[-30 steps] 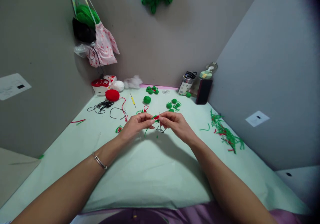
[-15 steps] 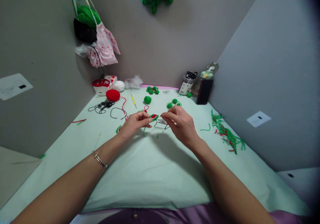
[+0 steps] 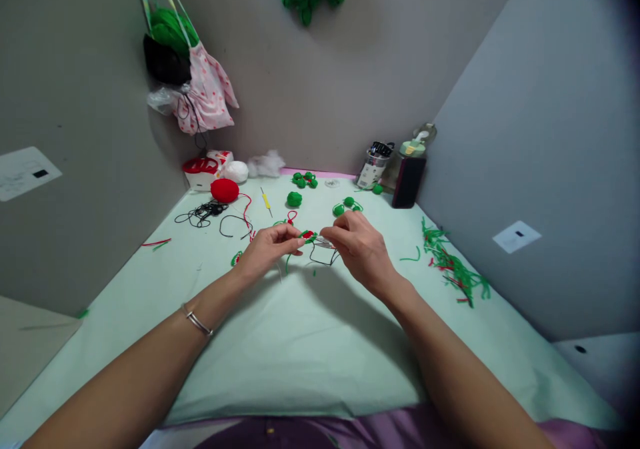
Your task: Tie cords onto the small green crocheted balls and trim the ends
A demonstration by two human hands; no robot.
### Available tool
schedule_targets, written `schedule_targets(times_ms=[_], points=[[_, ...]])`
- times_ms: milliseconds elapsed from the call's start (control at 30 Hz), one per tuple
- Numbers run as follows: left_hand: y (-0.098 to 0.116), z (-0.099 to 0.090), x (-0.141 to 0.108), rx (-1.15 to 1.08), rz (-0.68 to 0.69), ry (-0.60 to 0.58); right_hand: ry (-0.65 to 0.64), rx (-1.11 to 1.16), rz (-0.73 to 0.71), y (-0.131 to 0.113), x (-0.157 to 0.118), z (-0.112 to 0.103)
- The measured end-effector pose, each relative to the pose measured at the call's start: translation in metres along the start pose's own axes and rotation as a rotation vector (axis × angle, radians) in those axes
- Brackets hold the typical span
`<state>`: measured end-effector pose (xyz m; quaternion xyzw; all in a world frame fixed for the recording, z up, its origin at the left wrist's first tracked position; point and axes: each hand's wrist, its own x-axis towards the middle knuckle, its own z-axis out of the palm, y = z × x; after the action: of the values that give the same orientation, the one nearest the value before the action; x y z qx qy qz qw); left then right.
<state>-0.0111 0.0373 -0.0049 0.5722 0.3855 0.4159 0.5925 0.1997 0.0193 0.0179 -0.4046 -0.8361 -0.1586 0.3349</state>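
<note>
Between thumb and fingers, my left hand pinches a small red and green crocheted piece. Just right of it, my right hand is closed in a pinch; what its fingertips hold is too small to make out. A black cord loops below the gap between my hands. Beyond my left hand lies a small red yarn loop. Another small red and green piece rests on the table left of my left hand.
Across the pale green cloth lie a red yarn ball, tangled black cord, a yellow-handled hook, green balls and yarn scraps. A pen holder and a dark phone stand at the back right.
Both hands remain almost in place, still pinching. The black cord below them hangs in a slightly different loop, and the whole view has shifted a little.
</note>
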Motion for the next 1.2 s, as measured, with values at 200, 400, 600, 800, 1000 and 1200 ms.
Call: schedule_targets(times_ms=[200,400,600,800,1000,1200], points=[[0.003,-0.003,-0.002,0.03,0.013,-0.09,-0.033,0.297,0.105,0.004,0.002,-0.002],[0.007,-0.003,-0.005,0.049,0.057,-0.154,-0.1,0.635,0.234,0.01,0.003,-0.004],[0.01,-0.001,-0.007,0.028,0.082,-0.146,-0.096,0.784,0.297,0.006,0.004,-0.001],[0.006,0.002,-0.006,-0.017,0.083,-0.13,-0.033,0.737,0.379,-0.004,0.0,0.008],[0.0,0.003,-0.003,-0.047,0.113,-0.102,-0.03,0.619,0.3,-0.02,0.0,0.007],[-0.002,0.002,-0.002,-0.024,0.123,-0.097,0.006,0.477,0.195,-0.024,-0.002,0.009]])
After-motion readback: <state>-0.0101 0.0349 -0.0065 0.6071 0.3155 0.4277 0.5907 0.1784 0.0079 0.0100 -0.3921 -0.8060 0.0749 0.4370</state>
